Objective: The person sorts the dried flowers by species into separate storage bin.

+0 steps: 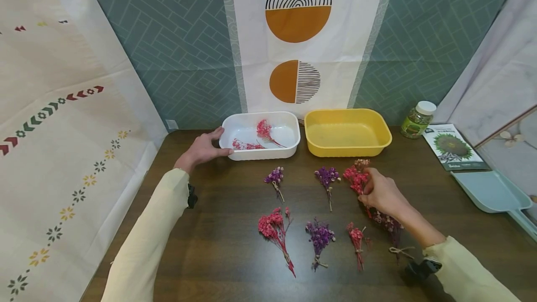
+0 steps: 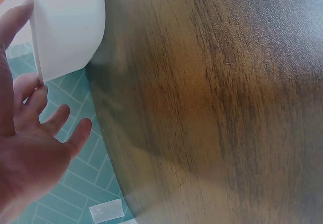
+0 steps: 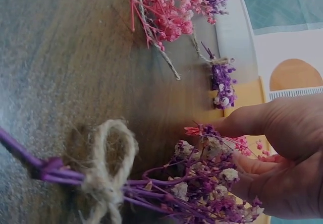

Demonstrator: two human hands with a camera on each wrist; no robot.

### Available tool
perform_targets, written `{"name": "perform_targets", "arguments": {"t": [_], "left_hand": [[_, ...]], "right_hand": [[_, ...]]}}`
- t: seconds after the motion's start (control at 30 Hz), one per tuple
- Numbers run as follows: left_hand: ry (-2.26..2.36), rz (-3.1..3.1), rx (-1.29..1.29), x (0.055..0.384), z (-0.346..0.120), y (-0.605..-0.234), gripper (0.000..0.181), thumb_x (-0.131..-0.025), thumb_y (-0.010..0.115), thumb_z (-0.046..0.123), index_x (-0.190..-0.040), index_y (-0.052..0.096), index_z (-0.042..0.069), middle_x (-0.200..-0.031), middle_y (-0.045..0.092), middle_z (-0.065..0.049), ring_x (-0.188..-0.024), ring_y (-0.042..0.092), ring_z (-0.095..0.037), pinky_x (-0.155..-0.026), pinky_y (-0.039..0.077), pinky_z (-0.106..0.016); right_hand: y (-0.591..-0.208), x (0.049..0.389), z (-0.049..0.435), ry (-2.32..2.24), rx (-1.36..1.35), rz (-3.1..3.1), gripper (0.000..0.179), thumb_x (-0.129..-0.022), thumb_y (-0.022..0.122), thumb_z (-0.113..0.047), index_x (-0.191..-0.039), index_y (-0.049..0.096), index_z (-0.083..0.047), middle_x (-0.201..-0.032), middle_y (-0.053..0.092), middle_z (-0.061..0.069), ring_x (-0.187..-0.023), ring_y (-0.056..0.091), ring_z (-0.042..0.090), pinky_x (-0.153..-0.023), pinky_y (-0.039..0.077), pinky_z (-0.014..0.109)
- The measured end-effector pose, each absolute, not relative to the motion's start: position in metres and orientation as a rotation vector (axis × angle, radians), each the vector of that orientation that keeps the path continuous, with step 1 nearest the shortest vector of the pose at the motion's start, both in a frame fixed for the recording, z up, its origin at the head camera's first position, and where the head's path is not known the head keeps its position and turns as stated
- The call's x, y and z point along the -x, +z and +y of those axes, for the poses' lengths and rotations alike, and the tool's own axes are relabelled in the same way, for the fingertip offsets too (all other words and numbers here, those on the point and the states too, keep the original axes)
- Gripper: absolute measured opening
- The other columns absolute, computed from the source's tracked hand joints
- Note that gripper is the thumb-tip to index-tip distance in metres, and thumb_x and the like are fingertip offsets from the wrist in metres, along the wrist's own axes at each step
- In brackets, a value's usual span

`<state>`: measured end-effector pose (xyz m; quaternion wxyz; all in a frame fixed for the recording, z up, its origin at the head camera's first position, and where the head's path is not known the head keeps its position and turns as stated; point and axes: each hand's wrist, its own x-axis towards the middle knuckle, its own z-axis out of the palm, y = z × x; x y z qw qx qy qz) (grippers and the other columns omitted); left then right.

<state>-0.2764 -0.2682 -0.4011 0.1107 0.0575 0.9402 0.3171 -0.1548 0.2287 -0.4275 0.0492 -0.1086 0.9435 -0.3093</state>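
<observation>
My left hand grips the left end of the white plastic tub, thumb and finger at its rim. Two pink dried flower sprigs lie inside it. With my right hand I pinch a bunch of pinkish-red dried flowers by its stems, just in front of the yellow tub. A twine-tied purple and white bunch lies beneath the right wrist and partly hides that hold in the right wrist view.
Twine-tied purple bunches and pink-red bunches lie about the table's middle. At the right stand a lidded jar, a printed seed packet and a light blue dustpan. A patterned cloth hangs behind the tubs.
</observation>
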Motion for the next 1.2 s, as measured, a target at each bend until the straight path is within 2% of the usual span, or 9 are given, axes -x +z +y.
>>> {"name": "perform_targets", "arguments": {"t": [0.43, 0.87, 1.2], "left_hand": [[0.927, 2.769, -0.18, 0.273, -0.27, -0.4, 0.106, -0.081, 0.077, 0.053, -0.161, 0.016, 0.019, -0.166, 0.011, -0.005, -0.148, 0.018, -0.037, -0.111, 0.026, -0.063], [0.917, 2.775, -0.198, 0.276, -0.269, -0.401, 0.104, -0.082, 0.077, 0.051, -0.16, 0.018, 0.017, -0.166, 0.013, -0.007, -0.148, 0.018, -0.038, -0.111, 0.027, -0.064], [0.919, 2.783, -0.198, 0.273, -0.268, -0.401, 0.103, -0.082, 0.077, 0.05, -0.16, 0.018, 0.019, -0.166, 0.013, -0.007, -0.148, 0.017, -0.038, -0.11, 0.029, -0.063]], "right_hand": [[-0.418, 0.15, 0.228, -0.987, 0.378, 2.926, 0.079, -0.077, 0.082, -0.002, -0.139, 0.036, 0.016, -0.081, 0.062, 0.008, -0.066, 0.061, 0.018, -0.061, 0.053, 0.04], [-0.404, 0.15, 0.222, -1.033, 0.511, 2.957, 0.075, -0.077, 0.081, 0.002, -0.139, 0.039, 0.013, -0.08, 0.062, 0.005, -0.069, 0.065, 0.02, -0.063, 0.057, 0.042], [-0.395, 0.156, 0.216, -1.059, 0.633, 2.967, 0.075, -0.077, 0.081, 0.005, -0.139, 0.04, 0.008, -0.078, 0.062, 0.003, -0.068, 0.064, 0.017, -0.062, 0.056, 0.038]]}}
